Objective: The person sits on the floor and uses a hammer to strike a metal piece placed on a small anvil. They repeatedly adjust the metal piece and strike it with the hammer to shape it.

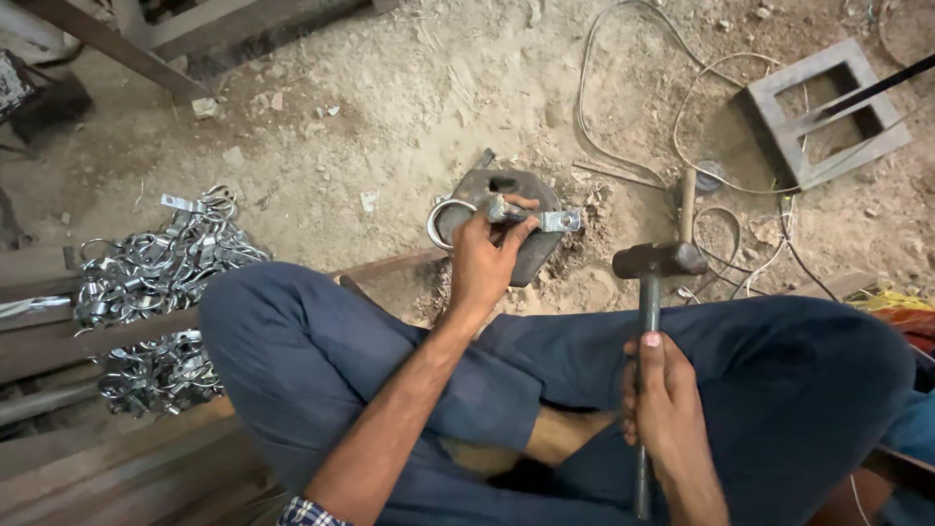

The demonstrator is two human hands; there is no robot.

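My left hand [490, 255] grips a shiny metal clamp [545, 220], a ring with a flat tab, and holds it on a dark iron block [531, 255] set in the dirt. The clamp's ring [436, 220] curls out past the block's left edge. My right hand [662, 399] is closed around the steel handle of a hammer [658, 260], whose dark head hangs upright to the right of the block, apart from the clamp. I sit cross-legged in blue trousers [321, 351].
A heap of several shiny clamps [156, 268] lies at the left, with more [156, 375] on wooden planks [58, 341]. Loose wires [623, 117] loop over the sandy ground. A second hammer handle [688, 200] and a grey concrete frame [823, 112] lie at the right.
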